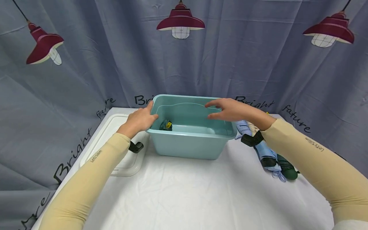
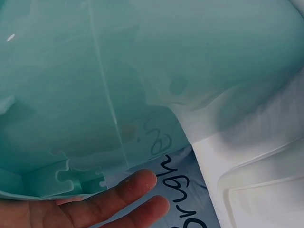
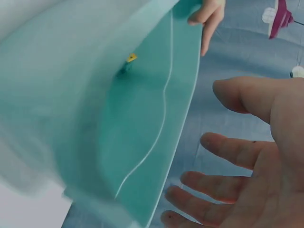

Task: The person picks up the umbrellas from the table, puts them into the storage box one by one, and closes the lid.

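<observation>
A teal plastic storage bin (image 1: 189, 143) stands on the white table with its top uncovered. At its left end my left hand (image 1: 140, 119) holds the rim, thumb over the inner side and fingers outside; two of those fingers (image 2: 128, 190) show extended in the left wrist view. My right hand (image 1: 227, 109) hovers above the right part of the bin, fingers spread and apart from the rim, holding nothing. Inside, in the left corner, lies a small dark item (image 1: 164, 125) with a yellow label (image 1: 169, 124); its kind cannot be made out.
Left of the bin lies a white lid (image 1: 126, 164), partly under my left arm. On the right, partly behind my right forearm, are a rolled light-blue cloth bundle (image 1: 264, 150) and a dark green bundle (image 1: 288, 171). A grey-blue curtain (image 1: 184, 64) hangs behind the table.
</observation>
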A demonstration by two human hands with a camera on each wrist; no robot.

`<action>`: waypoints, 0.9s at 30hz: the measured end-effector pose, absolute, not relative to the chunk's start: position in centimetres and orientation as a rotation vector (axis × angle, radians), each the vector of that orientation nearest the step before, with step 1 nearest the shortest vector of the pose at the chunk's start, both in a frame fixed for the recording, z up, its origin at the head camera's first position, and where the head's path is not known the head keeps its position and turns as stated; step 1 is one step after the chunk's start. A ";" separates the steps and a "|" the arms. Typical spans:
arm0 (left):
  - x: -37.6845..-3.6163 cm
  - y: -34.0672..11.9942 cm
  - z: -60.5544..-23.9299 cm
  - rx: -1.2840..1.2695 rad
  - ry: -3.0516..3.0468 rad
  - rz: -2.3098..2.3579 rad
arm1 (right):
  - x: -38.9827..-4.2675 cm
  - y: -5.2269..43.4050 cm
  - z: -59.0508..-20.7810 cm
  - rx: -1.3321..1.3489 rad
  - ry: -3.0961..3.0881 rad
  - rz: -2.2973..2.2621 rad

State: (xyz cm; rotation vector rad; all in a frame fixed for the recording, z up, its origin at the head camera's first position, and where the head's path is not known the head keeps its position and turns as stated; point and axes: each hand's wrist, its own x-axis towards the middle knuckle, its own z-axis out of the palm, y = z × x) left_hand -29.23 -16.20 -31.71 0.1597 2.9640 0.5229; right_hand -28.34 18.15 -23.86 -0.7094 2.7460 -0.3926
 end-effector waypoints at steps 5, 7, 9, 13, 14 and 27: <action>-29.2 -16.3 -31.6 0.162 2.964 0.536 | -27.2 20.4 -24.0 -0.654 2.810 -0.424; -29.2 -16.4 -31.6 0.163 2.966 0.540 | -26.8 21.2 -24.1 -0.629 2.835 -0.444; -29.2 -16.4 -31.6 0.163 2.966 0.543 | -26.5 22.1 -24.3 -0.614 2.860 -0.460; -29.3 -16.4 -31.7 0.165 2.962 0.549 | -25.9 24.0 -24.7 -0.584 2.882 -0.484; -29.3 -16.4 -31.7 0.166 2.962 0.548 | -25.9 24.5 -24.8 -0.573 2.884 -0.489; -29.4 -16.4 -31.8 0.168 2.961 0.559 | -24.8 30.5 -26.7 -0.403 2.881 -0.518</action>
